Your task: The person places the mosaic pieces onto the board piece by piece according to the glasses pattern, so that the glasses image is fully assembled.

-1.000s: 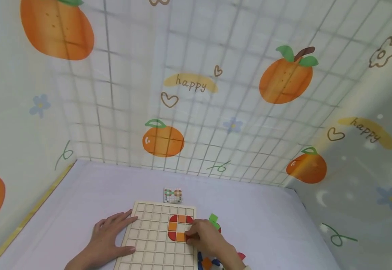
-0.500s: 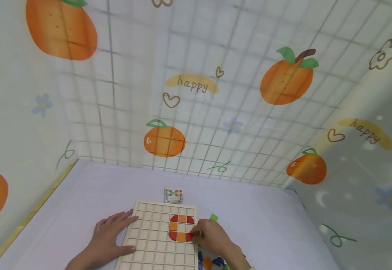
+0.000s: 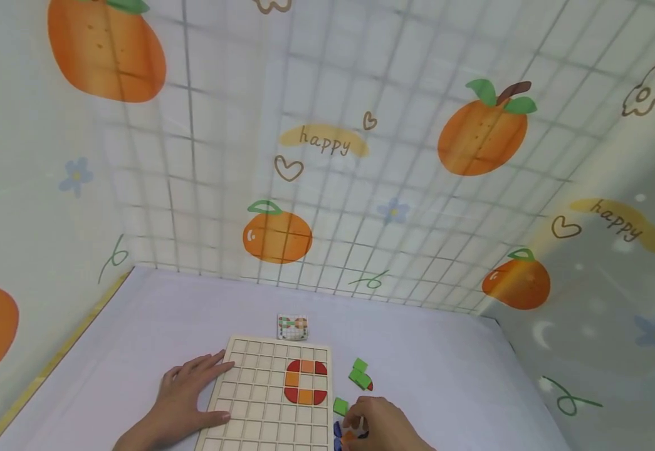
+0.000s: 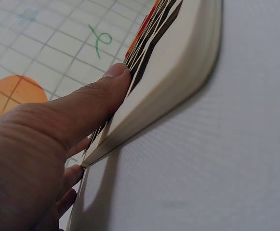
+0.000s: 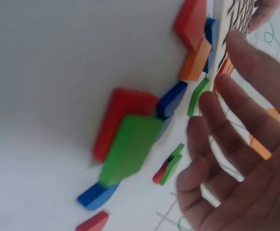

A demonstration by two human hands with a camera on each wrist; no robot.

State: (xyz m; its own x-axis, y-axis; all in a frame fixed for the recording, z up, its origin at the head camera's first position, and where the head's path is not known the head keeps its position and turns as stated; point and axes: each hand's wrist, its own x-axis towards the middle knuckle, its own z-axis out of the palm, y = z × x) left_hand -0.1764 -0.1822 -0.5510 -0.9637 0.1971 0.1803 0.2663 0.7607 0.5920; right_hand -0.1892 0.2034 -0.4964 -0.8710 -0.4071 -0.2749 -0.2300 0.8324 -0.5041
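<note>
A pale wooden grid board point(image 3: 259, 394) lies in front of me in the head view. Red rounded corner pieces point(image 3: 319, 398) and orange squares point(image 3: 292, 379) form a ring in its right part, with a gap on the ring's right side. My left hand point(image 3: 188, 391) rests at the board's left edge, fingers spread; the left wrist view shows its thumb point(image 4: 101, 96) on the rim. My right hand point(image 3: 386, 429) is over loose pieces right of the board. Its fingers are loosely bent with nothing between them in the right wrist view, near a green piece point(image 5: 197, 96).
Loose pieces lie right of the board: a large green one point(image 5: 130, 149) over a red one point(image 5: 120, 106), an orange one point(image 5: 195, 60) and several blue ones. More green pieces point(image 3: 361, 378) lie farther back. A small pattern card point(image 3: 293, 327) is behind the board.
My right hand has left the ring's lower right corner, where a red piece now lies in full view, and moved right and toward me over the loose pieces. The left hand stays put.
</note>
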